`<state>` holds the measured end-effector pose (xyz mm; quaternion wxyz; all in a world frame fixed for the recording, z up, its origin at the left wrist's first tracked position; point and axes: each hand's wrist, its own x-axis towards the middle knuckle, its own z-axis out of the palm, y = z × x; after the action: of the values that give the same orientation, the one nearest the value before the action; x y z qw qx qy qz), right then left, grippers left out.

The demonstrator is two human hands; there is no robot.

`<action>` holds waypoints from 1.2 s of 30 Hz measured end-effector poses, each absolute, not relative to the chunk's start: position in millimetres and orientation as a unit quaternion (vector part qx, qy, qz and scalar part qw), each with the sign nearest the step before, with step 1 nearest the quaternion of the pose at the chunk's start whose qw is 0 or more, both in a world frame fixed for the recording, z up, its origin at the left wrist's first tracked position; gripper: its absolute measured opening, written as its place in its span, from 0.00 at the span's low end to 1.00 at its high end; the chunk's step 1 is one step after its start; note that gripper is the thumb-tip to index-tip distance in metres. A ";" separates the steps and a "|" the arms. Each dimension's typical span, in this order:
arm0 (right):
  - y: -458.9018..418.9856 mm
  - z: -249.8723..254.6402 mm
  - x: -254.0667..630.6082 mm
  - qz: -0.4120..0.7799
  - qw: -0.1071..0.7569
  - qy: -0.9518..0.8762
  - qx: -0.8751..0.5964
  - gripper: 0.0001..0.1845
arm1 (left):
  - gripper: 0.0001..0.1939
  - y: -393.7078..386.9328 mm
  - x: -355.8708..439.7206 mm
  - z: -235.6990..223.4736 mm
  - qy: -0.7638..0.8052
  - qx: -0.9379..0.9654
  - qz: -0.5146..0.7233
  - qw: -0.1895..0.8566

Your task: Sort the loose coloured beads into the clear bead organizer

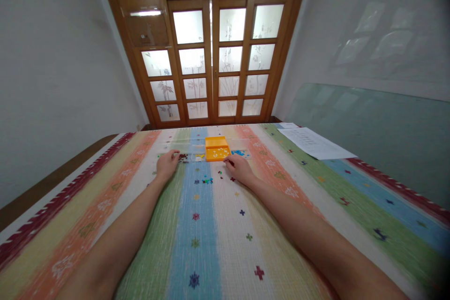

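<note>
My left hand (168, 164) rests at the left end of a row of small clear compartments, its fingers drawn together beside small dark brown pieces (183, 157). What it holds, if anything, is too small to make out. My right hand (239, 168) has its fingertips pinched at the lower right corner of an open orange box (217, 142); anything between them is too tiny to name. Small whitish pieces (218, 153) lie in the box. Yellow pieces (199, 157) fill a compartment left of it, and blue pieces (240, 153) sit in one at its right.
A loose cluster of blue and green pieces (207, 181) lies on the striped tablecloth (198, 253), nearer me than the box. A few dark red and green bits (221, 175) are close to my right hand. Printed paper (314, 143) lies at the far right.
</note>
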<state>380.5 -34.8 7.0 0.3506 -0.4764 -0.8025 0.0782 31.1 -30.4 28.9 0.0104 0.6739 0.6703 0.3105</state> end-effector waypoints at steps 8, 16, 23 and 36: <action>-30.8 3.6 380.1 0.078 0.371 -0.785 -0.489 0.09 | 0.18 -73.9 139.0 34.6 0.421 0.884 0.204 -0.012; -33.5 4.3 378.7 0.080 0.379 -0.785 -0.484 0.08 | 0.16 -87.4 151.7 33.6 0.390 0.905 0.161 -0.049; -35.4 6.8 379.1 0.077 0.376 -0.785 -0.486 0.08 | 0.12 -93.0 155.9 33.7 0.363 0.915 0.173 -0.037; -31.6 1.8 380.4 0.070 0.367 -0.798 -0.473 0.09 | 0.10 -92.1 159.0 30.5 0.331 0.929 0.164 -0.016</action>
<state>380.4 -31.6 1.8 0.3666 -0.4733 -0.7979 0.0703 159.0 -92.1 30.5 -0.0162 0.9289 0.3313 0.1645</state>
